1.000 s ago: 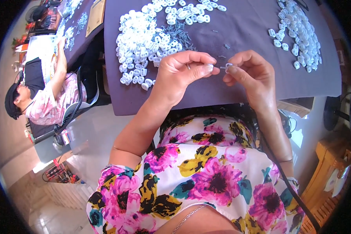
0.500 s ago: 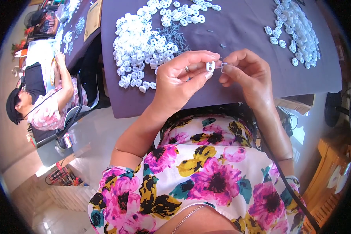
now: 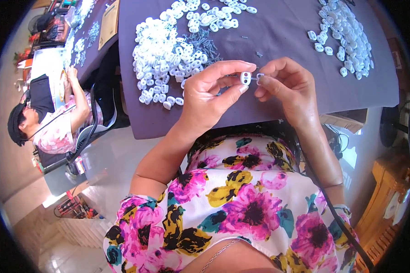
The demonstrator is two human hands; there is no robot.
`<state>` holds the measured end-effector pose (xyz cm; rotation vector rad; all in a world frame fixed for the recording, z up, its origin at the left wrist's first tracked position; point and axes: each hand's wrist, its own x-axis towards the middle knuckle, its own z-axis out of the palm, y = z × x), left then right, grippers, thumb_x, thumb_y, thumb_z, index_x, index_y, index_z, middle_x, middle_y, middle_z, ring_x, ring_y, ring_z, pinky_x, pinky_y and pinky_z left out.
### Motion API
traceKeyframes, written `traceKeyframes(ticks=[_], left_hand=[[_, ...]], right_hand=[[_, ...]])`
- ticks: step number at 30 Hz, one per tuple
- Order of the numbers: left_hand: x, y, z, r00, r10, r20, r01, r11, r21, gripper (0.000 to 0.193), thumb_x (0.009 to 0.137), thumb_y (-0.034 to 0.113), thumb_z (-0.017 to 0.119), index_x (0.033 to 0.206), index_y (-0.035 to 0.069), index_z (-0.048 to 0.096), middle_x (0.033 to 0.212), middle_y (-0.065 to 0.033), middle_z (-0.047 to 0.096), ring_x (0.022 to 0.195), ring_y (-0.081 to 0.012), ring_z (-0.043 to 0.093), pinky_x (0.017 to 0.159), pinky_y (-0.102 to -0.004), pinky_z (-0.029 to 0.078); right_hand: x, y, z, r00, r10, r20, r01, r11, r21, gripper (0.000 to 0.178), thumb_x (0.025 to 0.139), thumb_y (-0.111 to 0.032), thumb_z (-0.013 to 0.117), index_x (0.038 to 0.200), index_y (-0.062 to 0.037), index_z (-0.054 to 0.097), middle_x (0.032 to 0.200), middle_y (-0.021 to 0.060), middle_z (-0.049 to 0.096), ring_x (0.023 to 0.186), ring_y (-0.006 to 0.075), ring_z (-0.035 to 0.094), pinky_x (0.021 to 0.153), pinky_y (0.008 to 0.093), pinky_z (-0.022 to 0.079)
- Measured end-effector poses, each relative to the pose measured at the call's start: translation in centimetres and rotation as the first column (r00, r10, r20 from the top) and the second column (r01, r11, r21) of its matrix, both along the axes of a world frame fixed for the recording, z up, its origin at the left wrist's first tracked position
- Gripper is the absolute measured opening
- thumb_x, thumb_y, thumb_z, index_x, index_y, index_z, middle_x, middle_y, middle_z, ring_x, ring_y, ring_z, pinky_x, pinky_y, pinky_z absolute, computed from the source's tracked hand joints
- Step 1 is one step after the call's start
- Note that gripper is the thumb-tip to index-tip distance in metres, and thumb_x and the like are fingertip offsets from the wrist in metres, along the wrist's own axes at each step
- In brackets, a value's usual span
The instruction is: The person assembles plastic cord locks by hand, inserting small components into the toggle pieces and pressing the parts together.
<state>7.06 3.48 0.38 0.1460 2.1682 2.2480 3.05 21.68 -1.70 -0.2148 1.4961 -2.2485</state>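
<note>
My left hand [image 3: 206, 93] pinches a white two-hole cord lock body [image 3: 245, 78] between thumb and forefinger, its two dark holes turned up. Close on its right, my right hand [image 3: 295, 88] grips a smaller white cord lock piece [image 3: 260, 78] between thumb and fingers. A thin grey spring [image 3: 254, 78] bridges the narrow gap between the two parts. Both hands are raised above the near part of the purple-grey tabletop [image 3: 278, 34]. My fingers partly hide the right-hand piece.
A large heap of white cord lock parts [image 3: 157, 48] lies left of my hands, beside a pile of grey springs [image 3: 205, 43]. Another white heap [image 3: 351, 38] sits at the far right. A person [image 3: 54, 118] works at a neighbouring table on the left.
Both hands keep nearly the same place and hold the same parts. The grey spring between them shows more plainly now. The person on the left has shifted their arms slightly.
</note>
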Motion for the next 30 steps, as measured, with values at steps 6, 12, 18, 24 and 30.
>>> traceKeyframes(ticks=[6,12,18,24,30], left_hand=[[0.03,0.02,-0.03,1.0,0.002,-0.007,-0.002,1.0,-0.021,0.031,0.082,-0.008,0.06,0.111,0.001,0.063,0.112,-0.0072,0.063,0.099,-0.0109,0.059,0.086,-0.0251,0.049],[0.02,0.09,-0.08,1.0,0.006,0.002,-0.006,1.0,-0.025,0.031,0.082,-0.009,0.059,0.111,0.001,0.063,0.112,-0.0075,0.064,0.097,-0.0106,0.06,0.084,-0.0245,0.049],[0.04,0.09,-0.14,1.0,0.009,-0.008,-0.009,0.999,-0.03,0.031,0.082,-0.009,0.059,0.112,0.001,0.062,0.112,-0.0082,0.063,0.098,-0.0114,0.06,0.084,-0.0244,0.05],[0.16,0.23,-0.32,0.999,-0.025,-0.025,0.024,0.998,-0.063,0.03,0.083,-0.01,0.06,0.113,-0.003,0.06,0.114,-0.0152,0.061,0.105,-0.0192,0.06,0.091,-0.0303,0.049],[0.09,0.06,-0.49,1.0,-0.016,-0.009,0.016,0.998,-0.056,0.031,0.083,-0.01,0.06,0.114,-0.004,0.059,0.114,-0.0147,0.061,0.105,-0.0186,0.06,0.091,-0.0299,0.05]], right_hand=[[-0.07,0.06,-0.03,1.0,0.0,0.002,0.0,1.0,0.008,0.008,0.086,0.0,0.062,0.093,0.001,0.059,0.08,0.0049,0.063,0.068,0.0105,0.063,0.06,0.0211,0.051],[-0.18,0.03,-0.19,1.0,0.006,-0.014,-0.005,1.0,0.025,0.007,0.086,-0.001,0.062,0.093,0.0009,0.059,0.079,0.0048,0.063,0.068,0.01,0.063,0.059,0.0208,0.051],[-0.14,0.0,-0.08,1.0,0.019,-0.009,-0.018,0.999,0.044,0.007,0.086,-0.001,0.063,0.092,0.0006,0.059,0.078,0.0043,0.063,0.067,0.0094,0.062,0.059,0.0205,0.051],[-0.07,-0.07,-0.04,1.0,0.029,-0.002,-0.028,0.998,0.059,0.006,0.087,-0.001,0.062,0.092,0.001,0.06,0.078,0.0049,0.064,0.067,0.0098,0.063,0.06,0.0207,0.051],[-0.09,0.02,-0.19,0.999,0.032,0.003,-0.032,0.999,0.039,0.007,0.087,-0.001,0.061,0.094,0.0021,0.06,0.08,0.006,0.064,0.07,0.0109,0.064,0.062,0.0213,0.052]])
